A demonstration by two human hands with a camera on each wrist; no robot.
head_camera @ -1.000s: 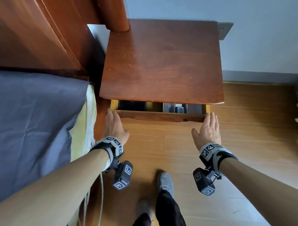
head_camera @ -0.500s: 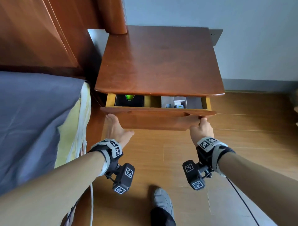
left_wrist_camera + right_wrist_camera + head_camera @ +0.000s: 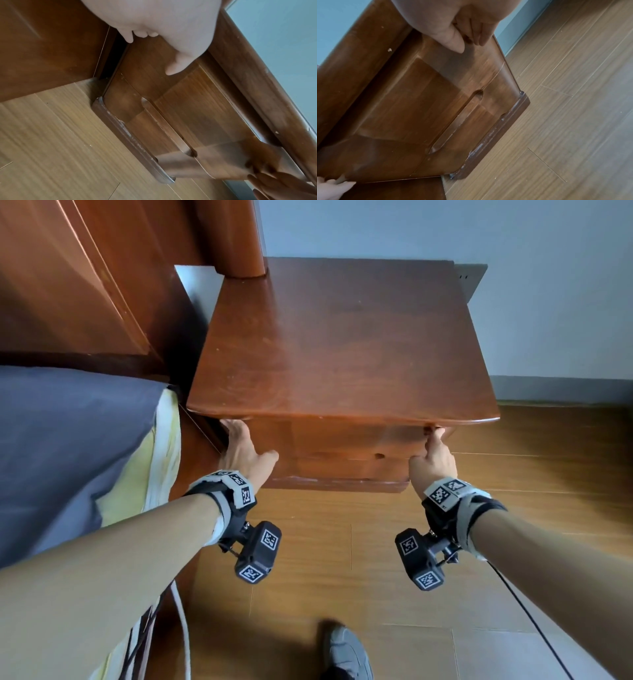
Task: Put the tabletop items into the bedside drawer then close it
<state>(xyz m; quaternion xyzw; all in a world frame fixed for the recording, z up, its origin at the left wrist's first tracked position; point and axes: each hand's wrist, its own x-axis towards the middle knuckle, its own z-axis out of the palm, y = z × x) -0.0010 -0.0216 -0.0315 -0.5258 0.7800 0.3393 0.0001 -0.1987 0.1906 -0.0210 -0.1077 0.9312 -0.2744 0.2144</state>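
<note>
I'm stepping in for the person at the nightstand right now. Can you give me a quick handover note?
Left hand: open, fingers pressed on the left end of the drawer front.
Right hand: fingers on the right end of the same front.
Nightstand top: bare; no items show on it.
Done: the drawer looks pushed in under the top, contents hidden.
Left: check it sits fully flush, then let go.

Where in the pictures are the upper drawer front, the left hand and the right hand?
upper drawer front (image 3: pixel 356 438): head view, middle of its wooden panel.
left hand (image 3: pixel 245 451): head view, back of the hand, at the drawer's left end.
right hand (image 3: pixel 433 460): head view, back of the hand, at the drawer's right end.
</note>
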